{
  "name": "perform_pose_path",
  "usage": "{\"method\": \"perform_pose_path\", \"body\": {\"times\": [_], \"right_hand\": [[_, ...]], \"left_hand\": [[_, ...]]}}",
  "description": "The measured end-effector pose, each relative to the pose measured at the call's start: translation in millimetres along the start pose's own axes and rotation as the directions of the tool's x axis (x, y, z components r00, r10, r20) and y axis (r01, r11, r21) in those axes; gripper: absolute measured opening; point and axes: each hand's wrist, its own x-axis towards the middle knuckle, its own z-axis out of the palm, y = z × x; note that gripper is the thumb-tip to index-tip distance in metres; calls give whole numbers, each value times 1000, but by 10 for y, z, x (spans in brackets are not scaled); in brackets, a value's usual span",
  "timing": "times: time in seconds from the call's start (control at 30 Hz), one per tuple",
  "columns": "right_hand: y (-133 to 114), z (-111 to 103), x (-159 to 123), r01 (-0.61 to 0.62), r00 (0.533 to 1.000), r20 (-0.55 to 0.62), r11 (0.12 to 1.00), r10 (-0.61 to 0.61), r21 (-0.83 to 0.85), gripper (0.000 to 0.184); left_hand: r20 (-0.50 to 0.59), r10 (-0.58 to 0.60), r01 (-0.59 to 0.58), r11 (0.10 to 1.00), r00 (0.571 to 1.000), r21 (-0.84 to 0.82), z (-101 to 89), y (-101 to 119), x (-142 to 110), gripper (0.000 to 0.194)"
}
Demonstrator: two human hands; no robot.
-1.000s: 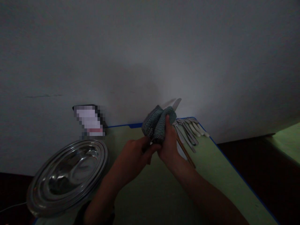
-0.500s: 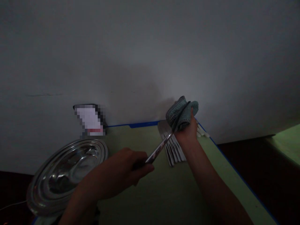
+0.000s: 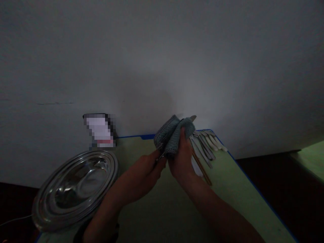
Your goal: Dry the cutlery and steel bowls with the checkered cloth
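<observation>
My left hand point(image 3: 149, 172) is closed on the handle end of a shiny metal table knife point(image 3: 193, 118). The knife runs up through a folded green-grey cloth point(image 3: 174, 135), and only its rounded tip pokes out at the far side. My right hand point(image 3: 182, 158) grips the cloth around the blade, thumb lying on top, so most of the knife is hidden. Just beyond and below my right wrist lies metal cutlery point(image 3: 202, 145) in a fanned row on the table. A pair of brown sticks point(image 3: 202, 168), like chopsticks, lies beside it.
Large oval steel trays point(image 3: 76, 185), apparently stacked, sit at the table's left. Behind them a phone-like device point(image 3: 98, 130), blurred out, leans on the wall point(image 3: 152, 67). White-handled pieces point(image 3: 219, 145) lie near the blue right edge of the pale green table point(image 3: 162, 209).
The cloth and my right hand have slid left and down toward my left hand. The knife tip now shows beyond the cloth, and more of the cutlery on the table is uncovered.
</observation>
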Motion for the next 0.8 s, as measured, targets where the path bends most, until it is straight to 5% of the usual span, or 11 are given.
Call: {"method": "perform_pose_path", "body": {"times": [0.2,0.47,0.6,0.8], "right_hand": [[110,-11,90,-78,996,60,990,71,121,36],[-208,-235,549,-39,999,-1,948,41,315,30],[-235,-252,507,65,997,6,948,-71,310,37],[-222,-158,410,109,991,-105,955,-83,274,41]], "left_hand": [[-1,-16,16,990,1000,139,73,-54,-25,30],[195,-96,51,973,976,225,-120,38,-248,42],[109,-80,51,967,991,249,-139,42,-263,42],[63,-47,31,972,997,231,-64,10,-173,40]]}}
